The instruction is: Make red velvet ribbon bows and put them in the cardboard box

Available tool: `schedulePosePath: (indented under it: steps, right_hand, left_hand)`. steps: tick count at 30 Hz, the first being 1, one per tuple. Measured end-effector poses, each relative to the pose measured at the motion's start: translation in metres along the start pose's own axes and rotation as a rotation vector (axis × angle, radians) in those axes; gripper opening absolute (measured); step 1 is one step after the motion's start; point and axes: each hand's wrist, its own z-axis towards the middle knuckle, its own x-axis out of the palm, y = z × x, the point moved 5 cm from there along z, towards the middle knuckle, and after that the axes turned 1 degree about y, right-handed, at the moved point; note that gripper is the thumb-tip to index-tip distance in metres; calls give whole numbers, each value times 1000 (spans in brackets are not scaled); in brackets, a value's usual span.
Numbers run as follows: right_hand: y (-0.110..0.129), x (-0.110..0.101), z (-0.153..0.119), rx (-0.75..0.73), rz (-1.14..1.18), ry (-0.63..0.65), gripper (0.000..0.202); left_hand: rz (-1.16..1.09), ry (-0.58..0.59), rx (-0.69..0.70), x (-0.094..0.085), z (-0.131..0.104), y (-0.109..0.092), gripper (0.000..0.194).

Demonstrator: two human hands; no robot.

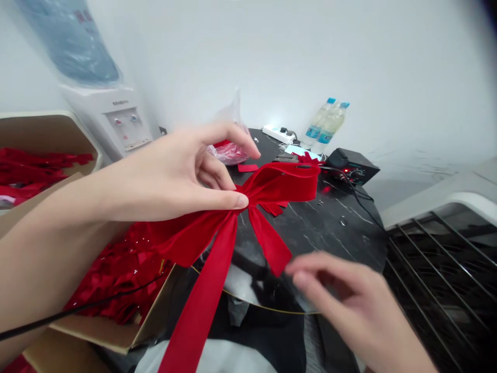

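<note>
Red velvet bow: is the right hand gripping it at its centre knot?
No, the left hand pinches the red velvet bow at its centre, while the right hand hovers open below, near one tail tip.

The long tail of the red velvet ribbon bow (272, 189) is running out past the bottom edge; the right hand (349, 305) is showing blurred, its wrist cut off there, and the labels on the two clear plastic bottles (326, 124) are staying too small to read

Left hand (182, 173) raised in a pinching grip; right hand (345, 300) low, fingers loosely spread.
</note>
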Motion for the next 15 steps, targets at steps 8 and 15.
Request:
schedulePosePath:
  steps: [8,15]
  right_hand:
    - [20,44,34,-68,238,-14,14]
    - [22,37,21,-235,27,-36,15]
  left_hand:
    - [60,64,-7,2,0,-2,55]
    - [60,87,-31,-2,-2,-3,50]
